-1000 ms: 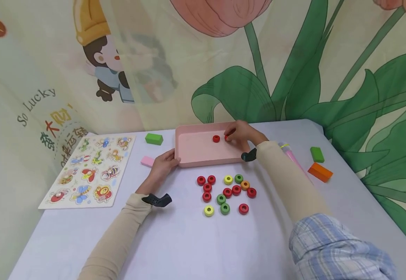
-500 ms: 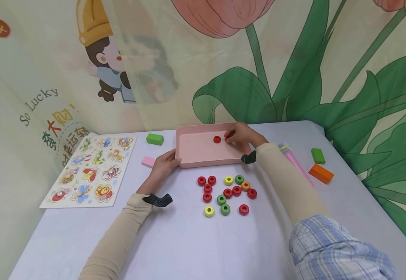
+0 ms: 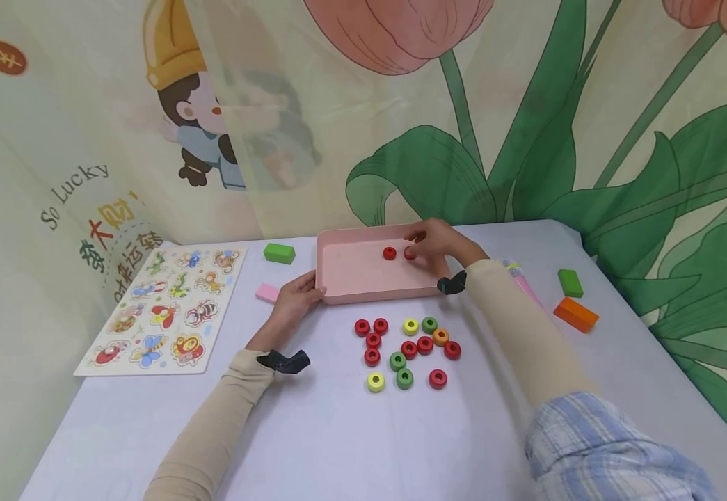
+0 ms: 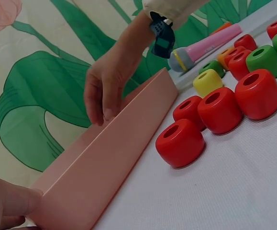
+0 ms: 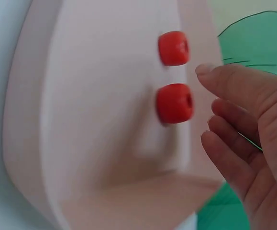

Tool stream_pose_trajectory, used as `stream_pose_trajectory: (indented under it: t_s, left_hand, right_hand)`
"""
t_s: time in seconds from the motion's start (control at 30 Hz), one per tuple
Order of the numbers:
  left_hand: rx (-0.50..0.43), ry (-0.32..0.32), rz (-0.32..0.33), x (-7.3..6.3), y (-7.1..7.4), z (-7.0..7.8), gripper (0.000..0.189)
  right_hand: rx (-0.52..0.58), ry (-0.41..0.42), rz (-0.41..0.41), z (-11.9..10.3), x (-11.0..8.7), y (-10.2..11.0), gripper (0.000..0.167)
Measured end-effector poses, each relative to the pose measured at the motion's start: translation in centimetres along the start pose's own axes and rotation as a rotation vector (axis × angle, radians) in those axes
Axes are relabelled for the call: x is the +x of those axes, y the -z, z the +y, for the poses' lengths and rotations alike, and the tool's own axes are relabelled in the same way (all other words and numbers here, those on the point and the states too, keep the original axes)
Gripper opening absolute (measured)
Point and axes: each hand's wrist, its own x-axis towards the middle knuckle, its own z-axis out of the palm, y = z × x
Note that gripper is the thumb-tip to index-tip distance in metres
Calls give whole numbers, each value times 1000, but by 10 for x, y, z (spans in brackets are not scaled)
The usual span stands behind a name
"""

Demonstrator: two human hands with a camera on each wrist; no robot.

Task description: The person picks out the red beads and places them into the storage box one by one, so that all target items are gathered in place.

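A shallow pink tray (image 3: 350,278) lies at the back of the table, with two red beads (image 3: 389,253) (image 5: 174,103) standing inside near its far wall. My left hand (image 3: 294,303) holds the tray's near left corner, its thumb at the rim in the left wrist view. Above the tray's right part is my right hand (image 3: 435,240). In the right wrist view its fingers (image 5: 229,153) are spread apart just off the beads, with nothing between them. Several red, green, yellow and orange beads (image 4: 180,143) stand on the table in front of the tray.
An insect puzzle board (image 3: 169,313) lies at the left. Green (image 3: 279,253) and pink blocks (image 3: 267,293) sit beside the tray. At the right are a pink toy microphone (image 3: 526,285), partly behind the right sleeve, a green block (image 3: 570,283) and an orange block (image 3: 576,314).
My right hand has let go of the second red bead, which now stands in the tray beside the first. My left hand stays at the tray's corner.
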Motion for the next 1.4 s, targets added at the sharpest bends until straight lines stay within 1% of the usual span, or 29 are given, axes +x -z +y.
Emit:
stream_pose_trajectory:
  t_s: [0.1,0.17,0.33,0.47,0.57,0.67,0.87,0.97,1.07,1.17,1.4]
  left_hand:
    - [-2,-10,0,0,0,0,57]
    - [-8,-11,-4,1,-1,0,57]
    - [-5,6,-7,2,0,-1,58]
    - [11,-4,-5,3,1,0,58]
    - [29,2,-6,4,3,2,58]
    - [46,17,0,4,3,3,58]
    - [52,23,11,3,3,1,58]
    - [41,24,1,3,2,0,58]
    - [40,29,-6,3,2,0,58]
    - [55,28,-2,2,2,1,59]
    - [42,17,-6,4,1,2,59]
  right_hand:
    - [-4,28,17,-5,-9,6,41]
    - [-9,55,17,-9,-19,10,42]
    - [0,131,-14,-13,-51,16,44]
    - [6,180,-4,-13,-79,16,43]
    - [7,194,1,-10,-101,11,41]
    - [22,204,-16,-8,-123,3,40]
    - [53,201,-75,-1,-158,-16,40]
    - [68,194,-107,4,-173,-26,39]
    - [72,194,-127,7,-187,-35,33]
    - [63,203,-125,10,-197,-42,28]
    - [17,215,-124,13,-205,-53,24]
